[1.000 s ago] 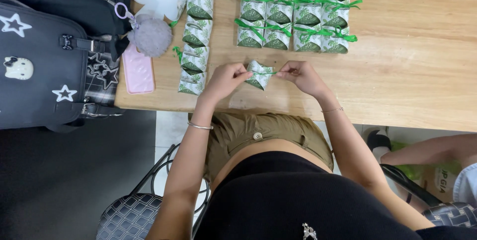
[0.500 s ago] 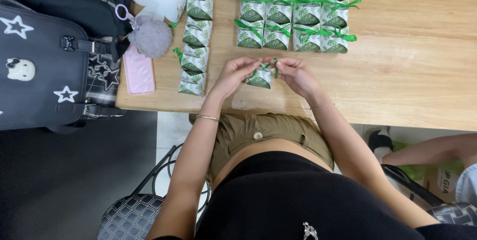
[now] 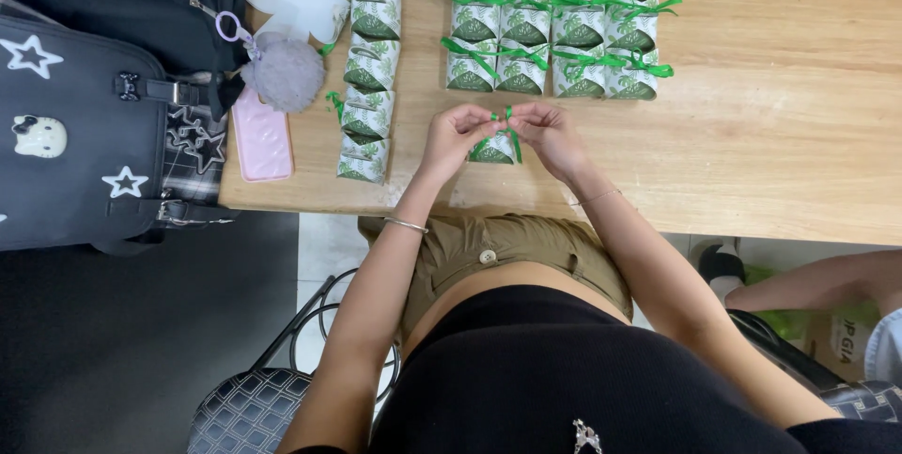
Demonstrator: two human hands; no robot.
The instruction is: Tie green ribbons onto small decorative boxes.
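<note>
Your left hand (image 3: 458,132) and right hand (image 3: 548,131) met over small green-and-white box (image 3: 492,150) near front edge of bench (image 3: 780,144). Both hands pinched green ribbon (image 3: 505,122) at box top, fingertips closed on its ends. To do it well, you needed even tension, loops kept short, knot centred, box steady on bench. Beyond: unribboned boxes (image 3: 367,106) in column to left, finished ribboned boxes (image 3: 550,36) in rows farther back.

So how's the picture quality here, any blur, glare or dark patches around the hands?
Head view: even soft light, no hard glare on the pale wooden table; left hand and right hand sharp on the thin green ribbon; the lower left floor is dim.
</note>
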